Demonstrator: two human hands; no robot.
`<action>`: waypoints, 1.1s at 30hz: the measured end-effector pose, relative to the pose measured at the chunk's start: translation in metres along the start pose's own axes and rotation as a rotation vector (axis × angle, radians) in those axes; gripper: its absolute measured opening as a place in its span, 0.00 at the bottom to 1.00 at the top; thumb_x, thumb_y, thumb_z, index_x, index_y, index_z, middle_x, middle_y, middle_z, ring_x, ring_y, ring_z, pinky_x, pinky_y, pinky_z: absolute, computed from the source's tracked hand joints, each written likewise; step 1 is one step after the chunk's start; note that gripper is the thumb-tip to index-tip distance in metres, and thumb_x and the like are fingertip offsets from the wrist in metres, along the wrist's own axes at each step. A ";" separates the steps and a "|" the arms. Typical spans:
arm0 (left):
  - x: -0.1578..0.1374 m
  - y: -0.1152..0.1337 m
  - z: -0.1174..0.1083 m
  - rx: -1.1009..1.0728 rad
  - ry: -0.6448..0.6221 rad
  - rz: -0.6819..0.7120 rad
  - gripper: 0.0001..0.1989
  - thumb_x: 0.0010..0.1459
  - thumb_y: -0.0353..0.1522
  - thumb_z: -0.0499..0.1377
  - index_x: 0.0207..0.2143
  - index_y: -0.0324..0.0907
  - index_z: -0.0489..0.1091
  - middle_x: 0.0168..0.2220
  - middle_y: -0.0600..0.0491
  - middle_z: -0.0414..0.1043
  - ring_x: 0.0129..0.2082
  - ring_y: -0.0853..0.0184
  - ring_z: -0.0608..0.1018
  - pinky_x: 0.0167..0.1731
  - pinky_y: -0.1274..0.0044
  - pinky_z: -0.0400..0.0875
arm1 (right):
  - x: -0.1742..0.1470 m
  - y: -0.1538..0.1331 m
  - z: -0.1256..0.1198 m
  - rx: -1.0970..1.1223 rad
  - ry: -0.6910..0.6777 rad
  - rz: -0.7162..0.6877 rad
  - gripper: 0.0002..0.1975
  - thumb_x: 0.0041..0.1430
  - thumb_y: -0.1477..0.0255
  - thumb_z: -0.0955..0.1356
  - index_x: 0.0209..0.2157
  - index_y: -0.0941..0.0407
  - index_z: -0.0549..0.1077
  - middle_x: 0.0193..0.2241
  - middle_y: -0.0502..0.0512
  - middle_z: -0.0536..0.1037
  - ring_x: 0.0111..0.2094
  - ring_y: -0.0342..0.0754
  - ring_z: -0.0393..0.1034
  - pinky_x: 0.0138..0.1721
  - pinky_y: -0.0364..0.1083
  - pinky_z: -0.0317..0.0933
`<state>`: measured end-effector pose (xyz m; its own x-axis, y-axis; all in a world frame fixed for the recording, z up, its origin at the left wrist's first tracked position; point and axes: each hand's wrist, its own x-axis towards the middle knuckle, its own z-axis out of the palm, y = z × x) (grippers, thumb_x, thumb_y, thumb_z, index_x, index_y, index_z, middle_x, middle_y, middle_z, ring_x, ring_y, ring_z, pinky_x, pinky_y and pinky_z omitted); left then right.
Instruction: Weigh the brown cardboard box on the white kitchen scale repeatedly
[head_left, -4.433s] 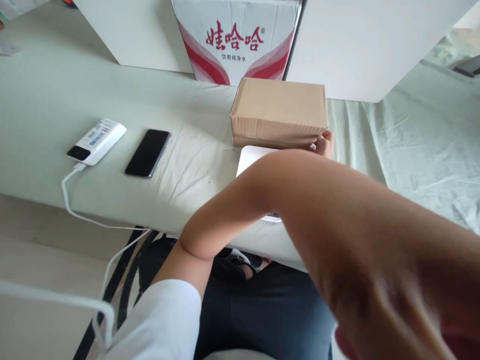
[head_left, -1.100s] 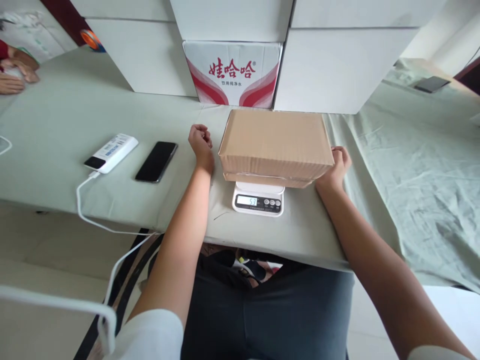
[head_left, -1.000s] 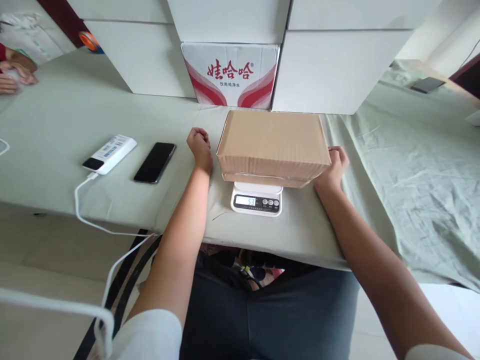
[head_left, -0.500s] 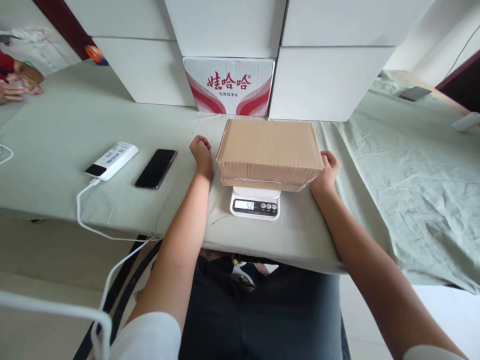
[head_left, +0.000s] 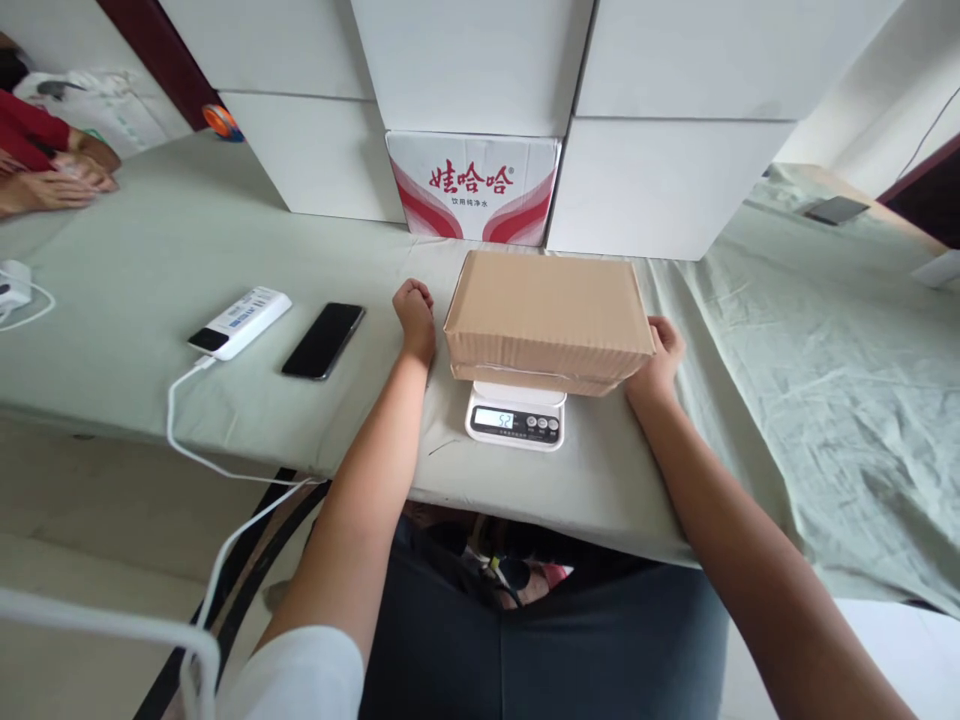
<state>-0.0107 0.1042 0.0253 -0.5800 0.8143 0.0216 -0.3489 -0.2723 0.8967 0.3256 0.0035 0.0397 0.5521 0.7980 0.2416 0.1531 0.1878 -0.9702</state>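
A closed brown cardboard box rests on a small white kitchen scale, overhanging its platform. The scale's lit display seems to read 52. To the left of the box, my left hand lies on the cloth, curled into a fist and apart from the cardboard. My right hand is at the box's right side, its fingers folded in. The box's corner hides part of that hand, so whether they touch is unclear.
Left on the green cloth lie a black phone and a white power bank with a cable. White cartons and a red-and-white printed carton stand behind. A co-worker's hands are far left.
The camera view has shifted slightly, so everything appears a little lower and further right. Both my hands, the box and the scale keep their places relative to one another.
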 end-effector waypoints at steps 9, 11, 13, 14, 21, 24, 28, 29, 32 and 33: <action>-0.012 0.014 -0.003 0.072 -0.070 -0.011 0.19 0.62 0.18 0.55 0.22 0.44 0.56 0.20 0.59 0.48 0.23 0.70 0.53 0.28 0.71 0.43 | -0.004 -0.003 0.000 0.023 0.035 0.036 0.05 0.47 0.67 0.66 0.25 0.53 0.71 0.22 0.46 0.65 0.27 0.44 0.61 0.29 0.44 0.51; -0.016 0.018 -0.002 0.090 -0.055 -0.010 0.19 0.61 0.17 0.55 0.21 0.43 0.56 0.20 0.59 0.50 0.23 0.70 0.54 0.27 0.73 0.45 | -0.004 -0.004 -0.001 0.029 0.028 0.038 0.05 0.47 0.67 0.66 0.25 0.53 0.71 0.22 0.46 0.65 0.28 0.44 0.61 0.30 0.44 0.51; -0.018 0.020 -0.002 0.089 -0.031 -0.021 0.19 0.60 0.17 0.56 0.21 0.43 0.55 0.20 0.59 0.50 0.22 0.71 0.55 0.26 0.74 0.46 | -0.005 -0.004 -0.002 0.029 0.031 0.035 0.06 0.47 0.67 0.66 0.26 0.54 0.73 0.23 0.46 0.66 0.28 0.44 0.61 0.30 0.45 0.52; -0.019 0.021 -0.001 0.085 -0.017 -0.029 0.20 0.60 0.17 0.56 0.22 0.43 0.55 0.21 0.59 0.50 0.22 0.71 0.55 0.26 0.74 0.46 | -0.005 -0.004 -0.001 0.020 0.029 0.033 0.06 0.47 0.67 0.66 0.26 0.54 0.73 0.22 0.46 0.66 0.28 0.44 0.61 0.30 0.45 0.52; -0.017 0.022 -0.001 0.087 -0.029 -0.068 0.20 0.63 0.17 0.53 0.22 0.44 0.56 0.20 0.60 0.49 0.22 0.70 0.53 0.25 0.76 0.43 | -0.003 -0.003 -0.001 -0.004 0.030 0.037 0.06 0.50 0.67 0.67 0.26 0.54 0.73 0.22 0.46 0.65 0.27 0.44 0.61 0.30 0.44 0.51; -0.024 0.025 0.001 0.098 -0.065 -0.029 0.21 0.63 0.15 0.51 0.20 0.43 0.58 0.19 0.60 0.50 0.21 0.71 0.54 0.24 0.77 0.44 | -0.003 -0.002 -0.003 -0.038 -0.008 0.032 0.08 0.51 0.64 0.69 0.24 0.53 0.72 0.21 0.46 0.64 0.27 0.44 0.60 0.29 0.44 0.51; -0.042 0.034 0.006 0.047 -0.255 0.064 0.23 0.67 0.16 0.53 0.19 0.42 0.59 0.19 0.60 0.50 0.21 0.72 0.54 0.23 0.77 0.48 | -0.006 -0.005 -0.004 0.025 0.003 -0.005 0.13 0.53 0.59 0.71 0.26 0.53 0.73 0.21 0.45 0.63 0.26 0.44 0.60 0.29 0.45 0.53; -0.046 0.036 0.007 0.015 -0.305 0.070 0.24 0.70 0.19 0.54 0.20 0.43 0.59 0.19 0.60 0.50 0.20 0.72 0.54 0.22 0.77 0.49 | -0.008 -0.007 -0.003 0.056 0.003 -0.026 0.14 0.54 0.57 0.71 0.26 0.53 0.73 0.21 0.45 0.62 0.26 0.44 0.60 0.29 0.45 0.54; -0.055 0.042 0.008 -0.096 -0.410 0.032 0.28 0.78 0.37 0.58 0.22 0.46 0.56 0.20 0.60 0.48 0.19 0.71 0.53 0.20 0.76 0.51 | -0.016 -0.012 -0.001 0.193 0.007 -0.080 0.15 0.56 0.55 0.70 0.27 0.52 0.73 0.23 0.46 0.62 0.26 0.44 0.59 0.29 0.45 0.56; -0.057 0.044 0.008 -0.122 -0.437 0.018 0.31 0.78 0.44 0.59 0.22 0.46 0.54 0.20 0.60 0.46 0.18 0.71 0.53 0.20 0.76 0.52 | -0.020 -0.014 0.001 0.244 0.011 -0.095 0.16 0.57 0.54 0.70 0.29 0.52 0.73 0.24 0.46 0.63 0.26 0.44 0.60 0.29 0.45 0.57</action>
<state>0.0131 0.0499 0.0670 -0.2308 0.9416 0.2452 -0.4409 -0.3258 0.8363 0.3117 -0.0145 0.0485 0.5538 0.7641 0.3308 0.0033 0.3953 -0.9186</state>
